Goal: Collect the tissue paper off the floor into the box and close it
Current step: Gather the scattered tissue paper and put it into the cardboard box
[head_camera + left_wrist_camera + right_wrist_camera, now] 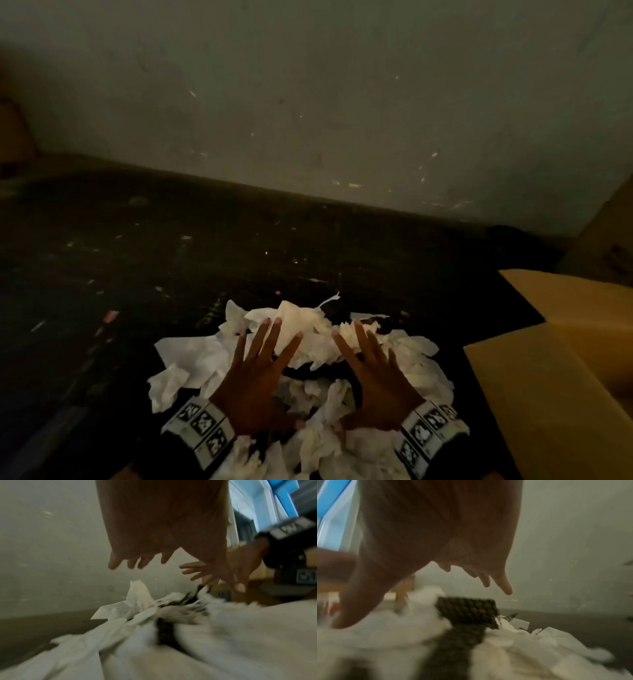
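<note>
A heap of crumpled white tissue paper point(308, 339) lies on the dark floor in front of me. Both hands hover palm-down over it with fingers spread and straight, holding nothing. My left hand point(255, 373) is over the heap's left side, my right hand point(375, 377) over its right side. In the left wrist view my left hand point(154, 536) hangs above blurred tissue point(137, 601), with the right hand point(214, 572) beyond it. The right wrist view shows my right hand point(445, 540) above tissue point(513, 642). The open cardboard box point(561, 359) stands at the right, its flaps up.
A pale, scuffed wall point(325, 102) rises behind the dark floor point(171, 257), which carries small scraps of litter. A dark woven-looking patch point(467, 611) shows between the tissues. Another brown cardboard surface point(603, 233) stands at the far right.
</note>
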